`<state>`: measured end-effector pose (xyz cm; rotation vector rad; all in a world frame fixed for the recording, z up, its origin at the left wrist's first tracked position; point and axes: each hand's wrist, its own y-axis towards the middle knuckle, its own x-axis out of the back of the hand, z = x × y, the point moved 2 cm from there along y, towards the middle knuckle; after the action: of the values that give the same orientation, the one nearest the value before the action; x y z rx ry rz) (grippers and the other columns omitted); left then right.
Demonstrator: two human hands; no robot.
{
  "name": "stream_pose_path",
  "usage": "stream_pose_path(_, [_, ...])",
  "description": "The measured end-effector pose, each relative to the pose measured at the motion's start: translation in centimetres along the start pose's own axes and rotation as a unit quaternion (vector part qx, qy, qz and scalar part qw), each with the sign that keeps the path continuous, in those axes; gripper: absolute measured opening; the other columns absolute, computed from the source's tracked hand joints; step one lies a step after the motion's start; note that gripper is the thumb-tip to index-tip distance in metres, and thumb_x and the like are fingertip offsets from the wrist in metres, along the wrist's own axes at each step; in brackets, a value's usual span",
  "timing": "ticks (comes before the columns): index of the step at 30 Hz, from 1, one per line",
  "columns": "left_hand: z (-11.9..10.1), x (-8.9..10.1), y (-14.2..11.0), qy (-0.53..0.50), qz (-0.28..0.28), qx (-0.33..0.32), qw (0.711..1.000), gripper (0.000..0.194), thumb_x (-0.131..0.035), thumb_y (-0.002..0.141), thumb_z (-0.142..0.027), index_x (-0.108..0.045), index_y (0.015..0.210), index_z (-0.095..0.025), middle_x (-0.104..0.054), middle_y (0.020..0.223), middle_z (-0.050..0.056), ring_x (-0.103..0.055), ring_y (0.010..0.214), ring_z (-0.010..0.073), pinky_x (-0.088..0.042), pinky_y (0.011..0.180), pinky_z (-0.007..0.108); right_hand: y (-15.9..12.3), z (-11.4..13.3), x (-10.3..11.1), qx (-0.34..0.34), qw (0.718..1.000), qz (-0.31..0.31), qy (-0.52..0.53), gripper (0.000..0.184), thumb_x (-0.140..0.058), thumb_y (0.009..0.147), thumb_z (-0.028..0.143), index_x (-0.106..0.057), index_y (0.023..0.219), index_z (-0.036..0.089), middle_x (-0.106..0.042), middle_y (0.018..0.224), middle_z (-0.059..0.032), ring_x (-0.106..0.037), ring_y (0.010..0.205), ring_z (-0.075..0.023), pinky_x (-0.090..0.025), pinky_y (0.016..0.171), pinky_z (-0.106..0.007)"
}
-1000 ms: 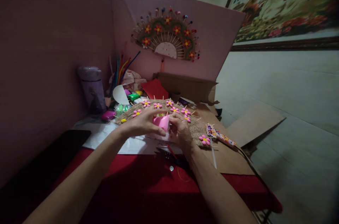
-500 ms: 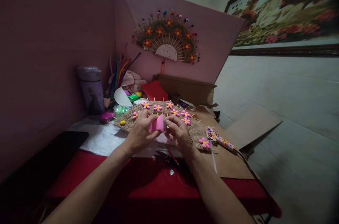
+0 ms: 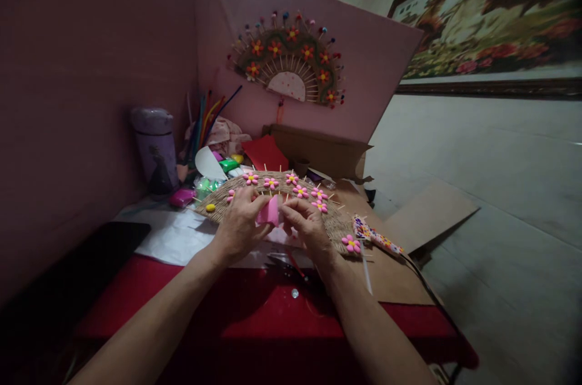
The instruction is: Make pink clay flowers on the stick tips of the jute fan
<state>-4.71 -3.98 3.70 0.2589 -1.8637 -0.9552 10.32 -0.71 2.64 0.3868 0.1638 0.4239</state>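
Between both hands is a packet of pink modelling clay (image 3: 269, 211), above the near edge of a woven twine fan (image 3: 222, 203). My left hand (image 3: 240, 224) is closed around its left side, fingers behind and thumb below. My right hand (image 3: 305, 224) pinches its right edge, where clear wrapping seems to show; the fingertips are partly hidden. Pink clay flowers (image 3: 300, 191) with yellow centres lie on the fan, and thin sticks poke out around its rim. A lone yellow clay oval (image 3: 210, 207) rests at the fan's left end.
Scissors (image 3: 287, 265) lie below my hands, near a clear bead (image 3: 295, 293) on the red cloth (image 3: 254, 306). To the right is a flower-patterned glue gun (image 3: 375, 234) on cardboard (image 3: 400, 282). A purple bottle (image 3: 155, 151) and clay packets (image 3: 228, 164) stand behind left.
My hands stay on the pink clay packet, with only a slight shift of the fingers. The whole view has tilted a little.
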Motion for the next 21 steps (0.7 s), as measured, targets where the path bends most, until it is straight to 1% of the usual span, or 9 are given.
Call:
stream_pose_path(2, [-0.1, 0.0, 0.0, 0.029, 0.001, 0.001, 1.0, 0.029, -0.062, 0.07, -0.022, -0.06, 0.099, -0.017, -0.049, 0.093, 0.008, -0.043, 0.089, 0.0245, -0.041, 0.077, 0.039, 0.0, -0.1, 0.0, -0.007, 1.0, -0.013, -0.003, 0.017, -0.063, 0.074, 0.033, -0.06, 0.068, 0.017, -0.052, 0.061, 0.0037, -0.042, 0.048, -0.0062, -0.033, 0.045, -0.02])
stream_pose_path(6, [-0.4, 0.0, -0.1, 0.108, -0.004, -0.008, 0.994, 0.025, -0.059, 0.072, -0.023, -0.062, 0.096, -0.018, -0.049, 0.091, 0.009, -0.043, 0.087, 0.0262, -0.041, 0.075, 0.04, -0.1, -0.2, 0.2, -0.011, 0.997, -0.038, -0.061, 0.014, -0.065, 0.071, 0.031, -0.062, 0.072, 0.018, -0.055, 0.062, 0.0029, -0.045, 0.052, -0.0079, -0.035, 0.047, -0.021])
stream_pose_path(9, [-0.6, 0.0, -0.1, 0.136, -0.013, -0.022, 0.99, 0.023, -0.056, 0.075, -0.024, -0.062, 0.096, -0.019, -0.049, 0.09, 0.01, -0.044, 0.086, 0.0268, -0.041, 0.074, 0.04, -0.1, -0.2, 0.2, -0.005, 0.996, -0.026, -0.083, 0.014, -0.065, 0.07, 0.031, -0.062, 0.073, 0.017, -0.057, 0.065, 0.0016, -0.048, 0.056, -0.009, -0.036, 0.048, -0.02])
stream_pose_path(11, [-0.7, 0.0, -0.1, 0.136, -0.016, -0.025, 0.99, 0.023, -0.056, 0.076, -0.023, -0.062, 0.097, -0.019, -0.049, 0.089, 0.01, -0.044, 0.086, 0.0266, -0.041, 0.075, 0.041, -0.1, -0.2, 0.2, -0.005, 0.997, -0.019, -0.077, 0.013, -0.064, 0.071, 0.03, -0.061, 0.072, 0.017, -0.056, 0.063, 0.0024, -0.046, 0.052, -0.0079, -0.035, 0.046, -0.02])
stream_pose_path(14, [-0.8, 0.1, -0.2, 0.089, -0.04, -0.019, 0.995, 0.032, -0.055, 0.075, -0.019, -0.057, 0.107, -0.019, -0.05, 0.092, 0.009, -0.045, 0.089, 0.0263, -0.042, 0.078, 0.042, -0.2, -0.1, 0.1, 0.0, 0.999, -0.007, -0.044, 0.014, -0.062, 0.072, 0.03, -0.058, 0.07, 0.017, -0.051, 0.059, 0.0044, -0.042, 0.047, -0.0059, -0.033, 0.043, -0.019])
stream_pose_path(16, [-1.1, 0.4, -0.2, 0.019, -0.068, -0.022, 0.997, 0.043, -0.054, 0.074, -0.014, -0.049, 0.116, -0.018, -0.051, 0.099, 0.009, -0.046, 0.093, 0.0249, -0.042, 0.082, 0.042, -0.1, 0.1, 0.1, 0.015, 0.999, -0.014, -0.025, 0.015, -0.06, 0.074, 0.03, -0.057, 0.069, 0.017, -0.05, 0.058, 0.0046, -0.042, 0.046, -0.0056, -0.034, 0.043, -0.019])
stream_pose_path(17, [-1.3, 0.6, -0.3, -0.02, -0.084, -0.028, 0.996, 0.045, -0.054, 0.074, -0.012, -0.045, 0.118, -0.018, -0.052, 0.101, 0.009, -0.046, 0.093, 0.0234, -0.042, 0.083, 0.041, -0.1, 0.2, 0.1, 0.025, 0.999, -0.026, -0.02, 0.015, -0.06, 0.075, 0.03, -0.056, 0.07, 0.017, -0.05, 0.058, 0.0046, -0.043, 0.046, -0.0055, -0.034, 0.043, -0.019])
stream_pose_path(19, [-1.7, 0.9, -0.4, -0.086, -0.103, -0.038, 0.99, 0.037, -0.052, 0.076, -0.013, -0.045, 0.112, -0.018, -0.052, 0.097, 0.007, -0.048, 0.088, 0.0202, -0.043, 0.081, 0.038, -0.2, 0.4, 0.2, 0.044, 0.997, -0.059, -0.015, 0.015, -0.059, 0.076, 0.031, -0.056, 0.072, 0.017, -0.05, 0.058, 0.0047, -0.043, 0.045, -0.0054, -0.035, 0.043, -0.019])
stream_pose_path(21, [-2.0, 1.0, -0.5, -0.128, -0.096, -0.019, 0.987, 0.023, -0.051, 0.08, -0.017, -0.047, 0.102, -0.018, -0.051, 0.088, 0.005, -0.048, 0.08, 0.0176, -0.044, 0.076, 0.035, -0.2, 0.5, 0.1, 0.057, 0.996, -0.073, -0.01, 0.014, -0.06, 0.076, 0.031, -0.057, 0.074, 0.017, -0.05, 0.058, 0.0047, -0.043, 0.044, -0.0054, -0.035, 0.043, -0.019])
